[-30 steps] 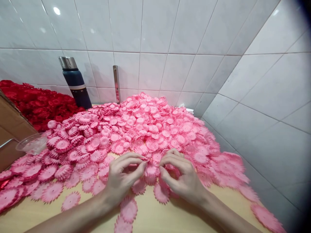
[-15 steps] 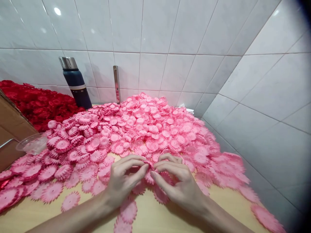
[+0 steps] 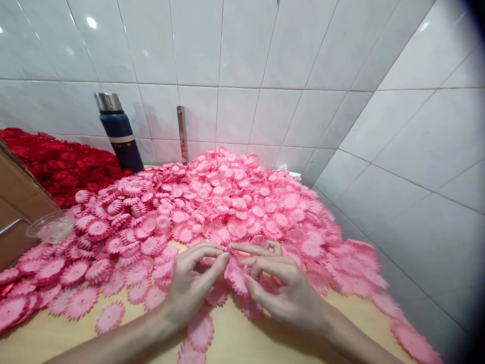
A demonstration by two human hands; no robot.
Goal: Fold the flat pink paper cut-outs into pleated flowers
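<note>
A pink scalloped disc (image 3: 237, 279), like a thin artificial-flower petal layer, is held between my two hands above the near edge of the pile. With thumb and forefinger pinched together, my left hand (image 3: 193, 278) grips its upper left edge. My right hand (image 3: 284, 285) has its thumb and bent fingers closed on the disc's right side, while one finger stretches out toward the left fingertips. The contact points are partly hidden by the fingers. Around and behind both hands spreads a large heap of similar pink discs (image 3: 227, 189).
Red petal pieces (image 3: 64, 162) are heaped at the back left beside a dark blue bottle (image 3: 121, 134). A cardboard box (image 3: 22, 197) and a clear plastic lid (image 3: 51, 226) stand at the left. A metal strip (image 3: 182, 134) leans on the tiled wall (image 3: 238, 114). Loose discs lie on the table (image 3: 231, 333).
My right fingers have shifted, one now stretched out toward the left hand. More of the held disc shows, fanned downward between the hands. My left hand has barely moved.
</note>
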